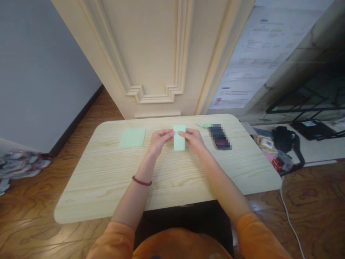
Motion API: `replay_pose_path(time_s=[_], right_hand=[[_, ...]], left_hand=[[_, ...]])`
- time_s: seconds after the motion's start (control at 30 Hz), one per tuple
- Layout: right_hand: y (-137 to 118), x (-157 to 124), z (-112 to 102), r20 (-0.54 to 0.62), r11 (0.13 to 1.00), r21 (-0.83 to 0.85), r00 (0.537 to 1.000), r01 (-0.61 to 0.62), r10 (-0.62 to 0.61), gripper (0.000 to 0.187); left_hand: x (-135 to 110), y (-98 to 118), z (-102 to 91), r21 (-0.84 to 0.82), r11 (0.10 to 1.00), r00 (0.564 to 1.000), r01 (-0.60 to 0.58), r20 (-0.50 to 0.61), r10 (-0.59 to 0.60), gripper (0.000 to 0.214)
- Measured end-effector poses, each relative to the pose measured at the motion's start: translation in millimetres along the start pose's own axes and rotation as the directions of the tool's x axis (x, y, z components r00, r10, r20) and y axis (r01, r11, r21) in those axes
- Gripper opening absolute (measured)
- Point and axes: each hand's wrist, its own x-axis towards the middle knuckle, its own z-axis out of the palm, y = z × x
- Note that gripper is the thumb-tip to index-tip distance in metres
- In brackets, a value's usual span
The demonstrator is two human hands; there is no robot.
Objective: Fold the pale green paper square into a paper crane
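A light green folded piece of paper (179,141) is held upright over the middle of the table, its long side running away from me. My left hand (161,139) pinches its left edge near the top between thumb and fingers. From the other side my right hand (194,138) grips it, with the thumb lying on its face. To the left lies a flat sheet of green paper (132,137). A small folded green paper shape (205,126) rests right of my right hand, close to a phone (221,137) whose screen is pixelated.
The pale wood-grain table (172,180) has rounded corners and stands against a cream panelled door (151,50). At right, a low shelf (318,151) holds a black bag and assorted items. A white cable (288,212) hangs by the table's right edge. Shoes (24,163) sit at far left.
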Motion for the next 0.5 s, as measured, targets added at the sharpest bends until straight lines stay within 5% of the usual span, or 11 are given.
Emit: replay_pose_path(time_s=[0.5], right_hand=[[1.7, 0.5, -1.1, -0.004, 1.000, -0.011, 1.000, 0.010, -0.010, 0.036]], left_hand=[[-0.7, 0.4, -0.7, 0.022, 1.000, 1.000, -0.003, 0.015, 0.003, 0.044]])
